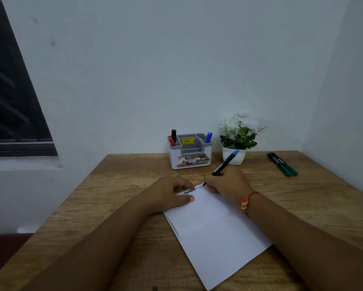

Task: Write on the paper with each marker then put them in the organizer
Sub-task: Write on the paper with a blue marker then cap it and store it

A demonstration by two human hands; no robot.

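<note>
A white sheet of paper [214, 227] lies slanted on the wooden table, with dark handwriting along its top edge. My left hand [168, 193] rests flat on the paper's upper left corner, thumb stretched across it. My right hand [229, 182] grips a black marker with a teal end [226, 161], its tip touching the paper beside the writing. The white and grey organizer [190, 152] stands at the back of the table with a black, a red and a blue marker in it. Two green-capped markers [282, 164] lie side by side at the back right.
A small white pot with white flowers [238, 137] stands right of the organizer, just behind my right hand. The table [113, 196] sits in a corner, walls behind and to the right. A dark window is on the left.
</note>
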